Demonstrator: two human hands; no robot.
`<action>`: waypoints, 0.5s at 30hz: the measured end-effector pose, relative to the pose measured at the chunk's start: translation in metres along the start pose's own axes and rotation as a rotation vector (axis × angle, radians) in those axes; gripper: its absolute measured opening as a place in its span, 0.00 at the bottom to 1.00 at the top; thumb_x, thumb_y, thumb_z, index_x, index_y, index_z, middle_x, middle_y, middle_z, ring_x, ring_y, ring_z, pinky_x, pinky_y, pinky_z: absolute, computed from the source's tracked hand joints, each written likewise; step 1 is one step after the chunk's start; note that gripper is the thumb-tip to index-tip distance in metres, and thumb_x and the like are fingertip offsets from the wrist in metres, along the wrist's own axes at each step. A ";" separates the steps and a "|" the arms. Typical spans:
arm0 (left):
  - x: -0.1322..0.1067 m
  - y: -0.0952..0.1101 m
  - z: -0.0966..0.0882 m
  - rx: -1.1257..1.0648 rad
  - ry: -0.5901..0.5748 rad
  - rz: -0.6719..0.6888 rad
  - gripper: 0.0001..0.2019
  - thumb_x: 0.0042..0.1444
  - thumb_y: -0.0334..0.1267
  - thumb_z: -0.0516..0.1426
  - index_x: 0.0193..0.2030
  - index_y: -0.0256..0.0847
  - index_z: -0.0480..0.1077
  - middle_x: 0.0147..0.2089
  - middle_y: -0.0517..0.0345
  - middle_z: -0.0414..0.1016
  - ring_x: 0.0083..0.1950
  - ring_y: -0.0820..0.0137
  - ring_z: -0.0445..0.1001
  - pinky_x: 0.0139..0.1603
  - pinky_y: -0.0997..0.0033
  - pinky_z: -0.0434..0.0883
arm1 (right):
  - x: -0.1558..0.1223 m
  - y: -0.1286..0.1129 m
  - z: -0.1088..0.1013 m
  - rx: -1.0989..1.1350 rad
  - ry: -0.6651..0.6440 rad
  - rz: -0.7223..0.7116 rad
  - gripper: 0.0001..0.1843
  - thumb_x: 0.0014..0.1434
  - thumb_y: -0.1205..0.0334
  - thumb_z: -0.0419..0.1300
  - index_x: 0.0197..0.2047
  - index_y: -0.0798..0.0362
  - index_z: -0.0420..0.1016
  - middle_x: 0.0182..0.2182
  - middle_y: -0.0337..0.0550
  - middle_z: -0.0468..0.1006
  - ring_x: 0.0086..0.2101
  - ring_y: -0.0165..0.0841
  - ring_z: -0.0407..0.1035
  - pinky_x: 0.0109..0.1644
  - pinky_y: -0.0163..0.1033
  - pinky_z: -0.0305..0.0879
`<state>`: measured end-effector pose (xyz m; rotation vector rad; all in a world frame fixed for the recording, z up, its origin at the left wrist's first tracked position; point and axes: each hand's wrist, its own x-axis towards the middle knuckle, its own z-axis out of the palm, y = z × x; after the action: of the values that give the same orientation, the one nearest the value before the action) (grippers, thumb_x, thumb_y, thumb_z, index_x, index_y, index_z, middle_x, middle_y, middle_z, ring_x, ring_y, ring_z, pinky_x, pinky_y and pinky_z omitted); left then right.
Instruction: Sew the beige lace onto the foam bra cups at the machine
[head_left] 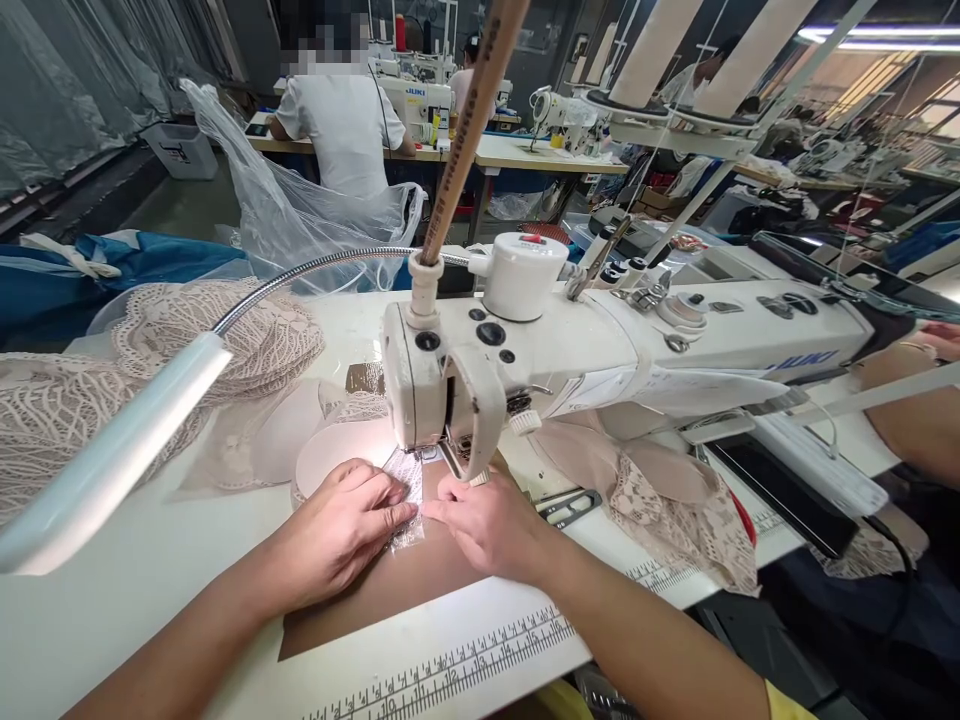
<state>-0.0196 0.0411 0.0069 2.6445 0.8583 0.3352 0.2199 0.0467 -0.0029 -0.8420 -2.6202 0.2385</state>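
While lace pieces (232, 335) lie heaped on the left of your white worktop (97, 620), a clear plastic bag (300, 205) and a seated co-worker (341, 130) show in the room beyond, and your sewing machine (517, 350) stretches off to the right. Your left hand (356, 515) and right hand (487, 520) rest with bent fingers on either side of a pale patterned piece (410, 478), fingertips touching it; I cannot tell whether either pinches it. It lies at the needle end, its long axis running from the presser foot (427, 453) toward you, over a brown panel (427, 580). White worktop spreads outside your left forearm (195, 630); beside your right hand a metal tool (574, 507) and beige cups (667, 475) narrow the space, and the ruler-marked front edge (450, 675) passes beneath your right forearm (622, 620).
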 end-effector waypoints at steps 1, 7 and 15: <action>0.000 0.000 0.000 -0.005 -0.006 -0.004 0.17 0.63 0.28 0.48 0.55 0.45 0.68 0.43 0.50 0.69 0.44 0.63 0.65 0.47 0.59 0.63 | 0.000 0.000 0.000 0.011 0.016 0.010 0.16 0.54 0.74 0.52 0.41 0.52 0.76 0.27 0.39 0.70 0.31 0.32 0.58 0.37 0.39 0.48; -0.002 0.002 -0.002 -0.018 -0.013 -0.007 0.17 0.63 0.28 0.48 0.54 0.46 0.69 0.44 0.51 0.69 0.44 0.63 0.65 0.47 0.60 0.64 | 0.001 -0.003 0.001 0.030 -0.044 0.036 0.16 0.53 0.75 0.54 0.42 0.52 0.75 0.29 0.39 0.70 0.29 0.31 0.57 0.35 0.37 0.48; 0.007 0.004 0.000 0.092 0.058 -0.110 0.15 0.65 0.32 0.48 0.56 0.39 0.67 0.49 0.47 0.73 0.45 0.61 0.67 0.45 0.61 0.66 | 0.002 -0.010 -0.001 -0.095 -0.075 -0.007 0.10 0.51 0.75 0.55 0.35 0.55 0.72 0.30 0.39 0.69 0.28 0.31 0.53 0.33 0.38 0.47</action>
<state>-0.0120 0.0421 0.0097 2.6696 1.0568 0.3534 0.2138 0.0398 0.0015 -0.8707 -2.7231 0.1471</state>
